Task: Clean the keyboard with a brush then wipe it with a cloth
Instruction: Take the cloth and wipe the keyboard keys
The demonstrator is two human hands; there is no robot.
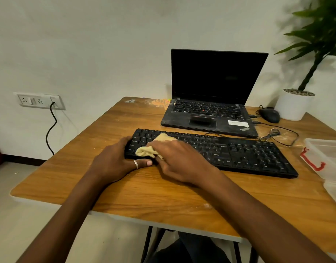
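Wooden table (163,196) carries a black full-size keyboard (248,154) lying flat near the front centre.

Surroundings, relative to the keyboard:
- Behind it, just beyond the rear edge: an open black laptop (210,114) with a dark screen.
- Behind and to the right: a black mouse (270,115), with a white pot holding a green plant (293,107) beside it.
- Behind the right end: a thin black cable loop (277,134) on the table.
- Right of it: a clear plastic container with a red latch (328,154), close to the keyboard's right end.
- Far left, on the wall: a white socket plate (38,100).

Nothing lies on the right half of the keys.

A crumpled beige cloth (146,151) sits on the left part of the keys. The right hand (178,160) covers it, fingers curled round the bunched fabric and pressing it down; cloth shows above and left of the fingers. The left hand (116,160) holds the keyboard's left end, ringed thumb along the front edge, fingers wrapped over the left side.
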